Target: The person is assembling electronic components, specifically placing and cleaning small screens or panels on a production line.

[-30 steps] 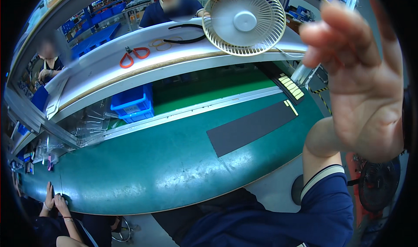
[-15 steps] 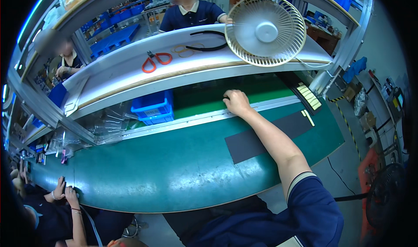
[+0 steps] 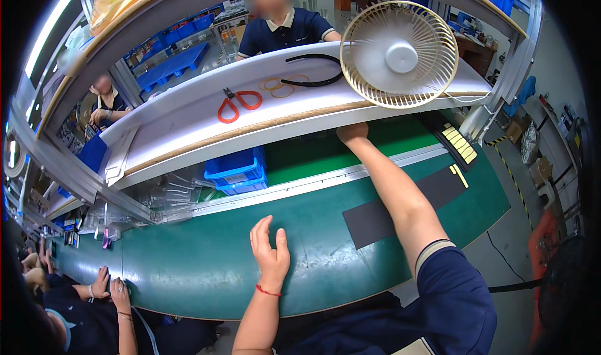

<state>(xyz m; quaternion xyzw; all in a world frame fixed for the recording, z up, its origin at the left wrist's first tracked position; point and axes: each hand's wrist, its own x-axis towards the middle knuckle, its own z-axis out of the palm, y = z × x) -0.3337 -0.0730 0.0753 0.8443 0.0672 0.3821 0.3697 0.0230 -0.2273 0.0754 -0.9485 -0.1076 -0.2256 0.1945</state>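
Observation:
My left hand (image 3: pixel 270 253), with a red string on its wrist, hovers over the green work table (image 3: pixel 206 248), fingers stretched and thumb apart, holding nothing. My right arm reaches across the table, and my right hand (image 3: pixel 354 131) is over the green surface under the white shelf. The shelf's front edge hides its fingers, so what they hold, if anything, cannot be seen. A dark grey rectangular mat (image 3: pixel 370 222) lies beneath my right forearm, with pale yellow strips (image 3: pixel 459 176) at its far right end. Left of my right hand stand stacked blue bins (image 3: pixel 236 169).
On the shelf (image 3: pixel 188 133) lie red-handled cutters (image 3: pixel 236 103), rubber bands (image 3: pixel 275 87) and a black curved band (image 3: pixel 316 83). A cream-coloured fan (image 3: pixel 400 56) hangs at its front. A black holder with yellow pieces (image 3: pixel 459 145) sits right. Another person's hands (image 3: pixel 109 286) rest at the left.
My left hand has come into view above the table. My right hand has moved farther under the shelf, its fingers now hidden. The whole view has shifted slightly.

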